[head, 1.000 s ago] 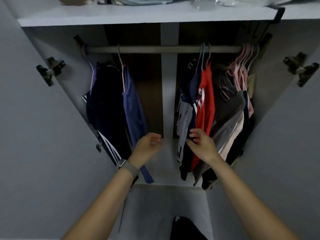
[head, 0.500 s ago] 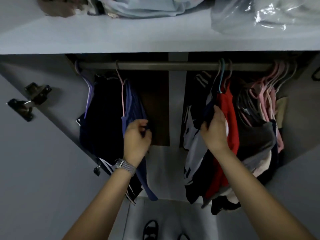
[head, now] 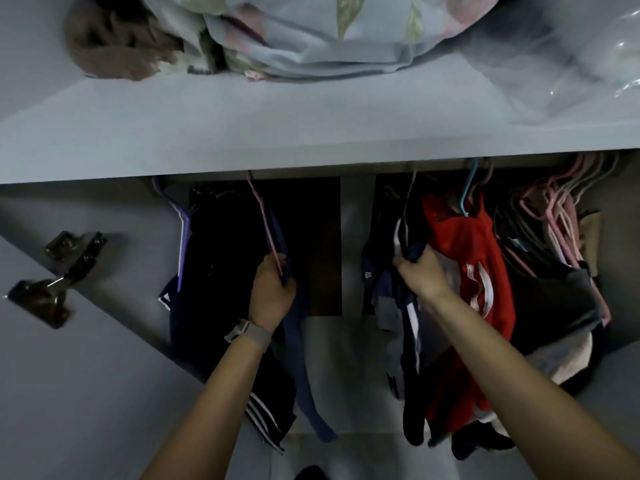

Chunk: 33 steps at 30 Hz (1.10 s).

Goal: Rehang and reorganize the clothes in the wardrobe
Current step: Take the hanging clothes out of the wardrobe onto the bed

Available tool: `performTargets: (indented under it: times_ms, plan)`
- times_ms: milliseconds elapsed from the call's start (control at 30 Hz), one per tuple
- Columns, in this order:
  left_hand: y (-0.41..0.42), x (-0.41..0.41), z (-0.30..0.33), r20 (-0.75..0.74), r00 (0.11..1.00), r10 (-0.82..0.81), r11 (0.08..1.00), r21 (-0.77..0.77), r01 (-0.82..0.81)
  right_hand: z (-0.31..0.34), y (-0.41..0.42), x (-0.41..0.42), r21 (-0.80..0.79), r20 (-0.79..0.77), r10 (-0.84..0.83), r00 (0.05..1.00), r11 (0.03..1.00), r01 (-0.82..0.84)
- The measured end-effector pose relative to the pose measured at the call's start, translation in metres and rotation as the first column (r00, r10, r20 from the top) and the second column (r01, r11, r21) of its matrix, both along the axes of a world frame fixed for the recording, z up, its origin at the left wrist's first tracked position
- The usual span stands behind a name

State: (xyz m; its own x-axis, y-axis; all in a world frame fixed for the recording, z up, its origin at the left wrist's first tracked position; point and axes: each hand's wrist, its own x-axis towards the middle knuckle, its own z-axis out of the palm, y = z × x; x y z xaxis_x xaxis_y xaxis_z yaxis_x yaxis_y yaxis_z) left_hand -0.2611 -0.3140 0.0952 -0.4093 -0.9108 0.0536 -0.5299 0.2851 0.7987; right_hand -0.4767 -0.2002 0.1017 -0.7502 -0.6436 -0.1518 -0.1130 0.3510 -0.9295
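Matt painted shelf overhead. Soft folded cloth bedding beside glossy, crinkled clear plastic bag. Shiny metal door hinge. Dark matt wood back panel. Smooth red sports jersey, slightly sheened; thin pink plastic hangers. Woven fabric watch strap.

Dim, soft, wide-angle-bent view; wardrobe interior perhaps motion-blurred.

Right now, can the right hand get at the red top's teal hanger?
Probably yes. The right hand grips a navy garment right beside the red top; the teal hanger hangs just above, uncovered, but the hand must let go first.
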Motion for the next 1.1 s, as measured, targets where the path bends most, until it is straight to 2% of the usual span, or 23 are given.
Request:
performTargets:
  times_ms: [100,167,233,300,367,467,533,600,667,733,800,867,933,1033,1100]
  plan:
    - [0.012,-0.019,-0.006,0.05,0.98,-0.194,0.971,-0.129,0.199,0.004,-0.013,0.027,-0.003,0.006,0.152,0.988,0.988,-0.152]
    - [0.025,-0.029,-0.004,0.045,0.953,-0.299,0.943,-0.139,0.302,0.011,-0.019,0.039,-0.014,0.045,0.25,0.967,0.968,-0.249]
    - [0.029,-0.037,-0.003,0.001,0.936,-0.353,0.929,-0.117,0.35,0.015,-0.025,0.041,0.028,0.007,0.297,0.955,0.954,-0.297]
    - [0.024,-0.038,-0.002,-0.03,0.919,-0.393,0.919,-0.039,0.392,0.021,-0.031,0.039,0.01,-0.024,0.252,0.968,0.968,-0.251]
    - [0.019,-0.034,0.0,-0.1,0.904,-0.416,0.902,0.08,0.424,0.027,-0.04,0.035,-0.102,-0.055,0.143,0.988,0.984,-0.148]
    - [0.019,-0.028,0.007,-0.287,0.89,-0.354,0.853,0.29,0.433,0.04,-0.056,0.035,-0.19,-0.051,0.133,0.99,0.972,-0.14]
    - [0.017,-0.024,0.01,-0.345,0.895,-0.282,0.855,0.333,0.397,0.043,-0.069,0.039,-0.154,-0.034,0.155,0.987,0.975,-0.159]
    - [0.014,-0.018,0.012,-0.378,0.9,-0.219,0.852,0.376,0.365,0.035,-0.08,0.045,-0.044,-0.041,0.191,0.981,0.98,-0.193]
    - [0.015,-0.012,0.015,-0.416,0.893,-0.171,0.81,0.456,0.368,0.02,-0.088,0.052,0.129,-0.095,0.247,0.964,0.964,-0.234]
    - [0.017,-0.003,0.016,-0.433,0.891,-0.138,0.79,0.494,0.362,0.013,-0.089,0.058,0.18,-0.147,0.232,0.962,0.962,-0.204]
    - [0.016,0.006,0.016,-0.439,0.895,-0.073,0.807,0.501,0.312,0.015,-0.087,0.061,0.127,-0.139,0.208,0.968,0.973,-0.191]
    - [0.013,0.015,0.017,-0.427,0.904,-0.007,0.839,0.489,0.237,0.019,-0.085,0.061,0.04,-0.057,0.178,0.982,0.984,-0.176]
    - [0.008,0.02,0.019,-0.42,0.907,0.04,0.869,0.462,0.176,0.024,-0.078,0.061,-0.074,-0.03,0.081,0.996,0.994,-0.083]
    - [0.0,0.017,0.024,-0.421,0.906,0.042,0.917,0.377,0.133,0.044,-0.059,0.051,-0.259,-0.008,-0.068,0.998,0.964,0.064]
    - [-0.002,0.008,0.026,-0.414,0.91,-0.003,0.947,0.29,0.135,0.059,-0.038,0.04,-0.279,-0.033,-0.035,0.999,0.96,0.024]
